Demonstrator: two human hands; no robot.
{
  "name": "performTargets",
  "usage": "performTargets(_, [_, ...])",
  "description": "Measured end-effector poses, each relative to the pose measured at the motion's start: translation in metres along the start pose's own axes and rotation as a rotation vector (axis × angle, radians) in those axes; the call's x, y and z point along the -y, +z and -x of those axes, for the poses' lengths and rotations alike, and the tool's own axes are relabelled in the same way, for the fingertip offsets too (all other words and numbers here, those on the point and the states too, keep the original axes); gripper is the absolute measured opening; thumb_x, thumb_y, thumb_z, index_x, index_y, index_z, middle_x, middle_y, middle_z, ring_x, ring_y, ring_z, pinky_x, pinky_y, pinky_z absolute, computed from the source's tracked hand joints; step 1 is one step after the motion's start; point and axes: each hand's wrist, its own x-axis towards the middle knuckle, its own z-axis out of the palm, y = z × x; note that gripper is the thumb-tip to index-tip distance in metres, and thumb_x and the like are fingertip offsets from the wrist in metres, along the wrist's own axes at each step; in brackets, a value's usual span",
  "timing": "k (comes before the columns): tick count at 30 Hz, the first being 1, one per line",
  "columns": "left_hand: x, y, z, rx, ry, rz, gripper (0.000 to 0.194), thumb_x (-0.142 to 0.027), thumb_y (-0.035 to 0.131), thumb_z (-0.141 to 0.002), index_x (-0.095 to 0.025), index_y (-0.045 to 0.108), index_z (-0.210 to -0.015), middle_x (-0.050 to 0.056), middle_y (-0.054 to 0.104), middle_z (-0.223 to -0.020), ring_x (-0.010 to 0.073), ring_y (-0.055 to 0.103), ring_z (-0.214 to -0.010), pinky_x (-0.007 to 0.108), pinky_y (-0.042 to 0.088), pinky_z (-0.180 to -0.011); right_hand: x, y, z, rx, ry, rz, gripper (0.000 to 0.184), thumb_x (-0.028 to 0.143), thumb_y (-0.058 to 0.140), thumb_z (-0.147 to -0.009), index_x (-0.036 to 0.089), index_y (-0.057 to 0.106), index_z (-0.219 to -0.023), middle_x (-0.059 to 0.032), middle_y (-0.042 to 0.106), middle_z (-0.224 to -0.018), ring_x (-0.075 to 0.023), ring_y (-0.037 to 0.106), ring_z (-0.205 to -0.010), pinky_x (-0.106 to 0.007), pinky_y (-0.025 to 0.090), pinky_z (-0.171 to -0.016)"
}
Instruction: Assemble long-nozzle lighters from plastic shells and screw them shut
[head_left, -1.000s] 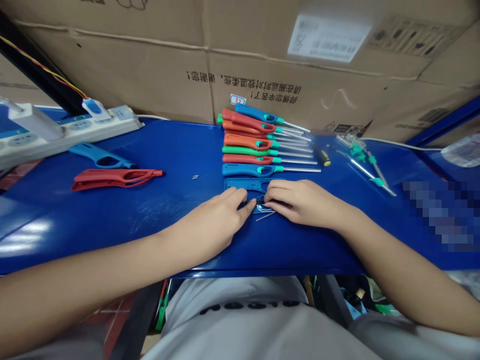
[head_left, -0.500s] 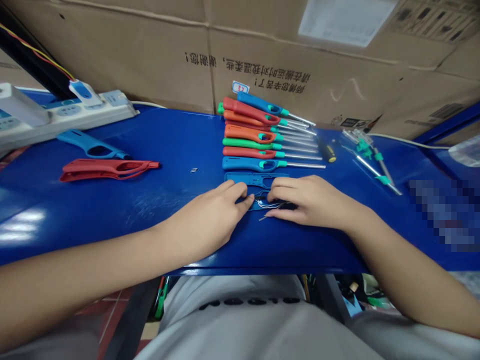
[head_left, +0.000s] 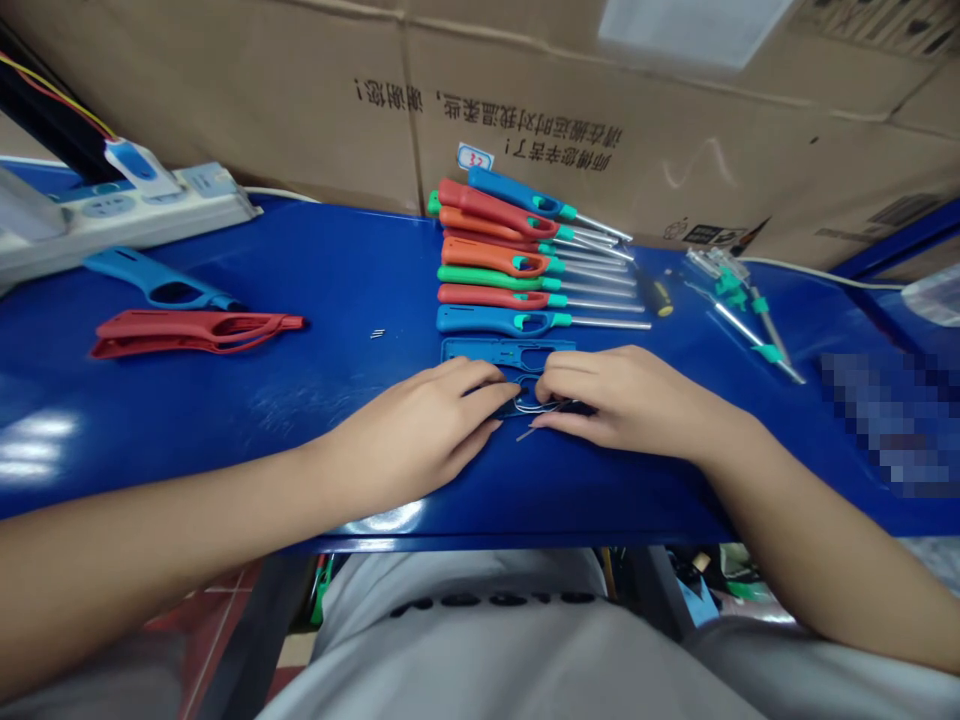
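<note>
Blue casing half [head_left: 513, 408], nearer of two: is lying on the tabletop [head_left: 465, 510], near centre; seeming light, stiff, slick; calling for holding by its long edges. White wires [head_left: 536, 408]: looking delicate. Left hand [head_left: 420, 420]: touching it, grip standing apart. Right hand [head_left: 630, 400]: covering its right end; whether grip is pinching anything, cannot tell.

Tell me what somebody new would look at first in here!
Probably the row of red, orange, green and blue lighters with shiny metal tubes, in the middle of the blue table. Just in front of them, a left hand and a right hand meet over a small blue piece. Behind it all stands big brown cardboard with upside-down writing.
</note>
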Motion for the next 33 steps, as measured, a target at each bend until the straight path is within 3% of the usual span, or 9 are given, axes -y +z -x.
performTargets(9, [0.0076,0.0002,-0.0024,0.015,0.039,0.063,0.035,-0.013,0.045,-0.101,-0.02,0.063,-0.131,0.012,0.06,-0.13,0.0253,0.057,-0.12,0.044,0.051,-0.105,0.0006,0.0005,0.0033,0.017,-0.031,0.029,0.021,0.031,0.05,-0.103,0.022,0.068,-0.099,-0.0041,0.067,-0.099,-0.0142,0.056,-0.071,-0.028,0.033,-0.06])
performTargets(19, [0.0102,0.0002,-0.0018,0.018,0.05,0.037,0.034,-0.014,0.044,-0.102,-0.018,0.065,-0.128,0.012,0.058,-0.13,0.0262,0.056,-0.119,0.045,0.052,-0.103,-0.0013,0.0014,0.0049,0.045,0.007,-0.009,0.026,0.038,0.055,-0.101,0.017,0.064,-0.089,-0.0045,0.062,-0.094,-0.0129,0.051,-0.067,-0.027,0.032,-0.058])
performTargets(33, [0.006,-0.0039,-0.0024,0.062,0.045,0.005,0.036,-0.007,0.047,-0.096,-0.017,0.065,-0.125,0.013,0.059,-0.127,0.0281,0.055,-0.116,0.046,0.052,-0.099,0.0019,-0.0008,-0.001,0.031,0.087,-0.21,0.013,0.022,0.05,-0.102,0.017,0.062,-0.1,-0.0054,0.066,-0.095,-0.017,0.06,-0.082,-0.028,0.04,-0.07])
